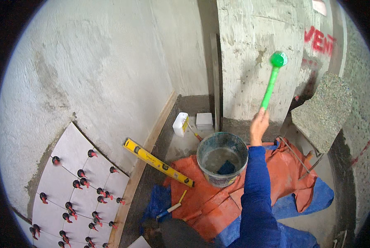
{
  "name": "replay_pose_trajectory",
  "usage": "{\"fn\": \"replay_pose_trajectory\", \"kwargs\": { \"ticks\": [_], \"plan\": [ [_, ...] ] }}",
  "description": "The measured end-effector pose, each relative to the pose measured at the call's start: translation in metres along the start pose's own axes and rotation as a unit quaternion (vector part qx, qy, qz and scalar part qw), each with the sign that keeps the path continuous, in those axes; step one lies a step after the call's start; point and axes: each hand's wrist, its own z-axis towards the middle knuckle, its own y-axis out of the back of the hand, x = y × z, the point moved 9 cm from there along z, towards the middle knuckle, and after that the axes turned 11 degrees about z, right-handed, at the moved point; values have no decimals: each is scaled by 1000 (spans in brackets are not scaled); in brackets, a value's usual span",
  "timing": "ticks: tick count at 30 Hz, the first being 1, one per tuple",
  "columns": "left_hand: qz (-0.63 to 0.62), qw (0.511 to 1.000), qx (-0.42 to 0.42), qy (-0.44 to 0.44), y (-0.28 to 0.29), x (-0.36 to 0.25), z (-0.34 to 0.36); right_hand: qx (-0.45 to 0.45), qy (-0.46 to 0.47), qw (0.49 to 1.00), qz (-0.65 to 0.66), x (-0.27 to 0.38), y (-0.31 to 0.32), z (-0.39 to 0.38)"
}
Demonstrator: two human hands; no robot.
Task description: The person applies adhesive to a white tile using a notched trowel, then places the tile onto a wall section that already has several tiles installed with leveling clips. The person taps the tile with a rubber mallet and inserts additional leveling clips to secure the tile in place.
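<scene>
Right hand (259, 127) wrapped around the handle of a green round-headed tool (270, 85), held up head-away past the bucket (222, 159), in front of the rough concrete face (251, 53); can't tell whether it touches. Left hand out of sight, state unknown. Bucket sits on orange sheeting (193, 211); yellow level (158, 162) lies just beside it, left.

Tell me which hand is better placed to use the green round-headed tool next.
Probably the right hand: it grips the green tool, held up before the grey wall; the left hand is out of view.
</scene>
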Motion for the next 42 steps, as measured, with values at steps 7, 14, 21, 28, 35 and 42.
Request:
{"fn": "replay_pose_trajectory", "kwargs": {
  "ticks": [7,14,21,28,35,42],
  "plan": [
    [39,999,6,21,-17,8,8,79,195,946,248,200,12,4],
    [97,993,34,60,-22,43,16,-253,272,927,52,143,77,48],
    [65,998,28,4,-16,30,12,-13,27,881,-472,-60,50,28],
    [69,996,24,40,-9,24,-3,144,-52,942,-300,-75,184,-220],
    [110,991,67,41,0,102,-4,28,-402,915,-26,-138,270,-429],
    [7,995,93,38,1,148,-17,156,-492,835,-192,-230,338,-476]
  ]
}}
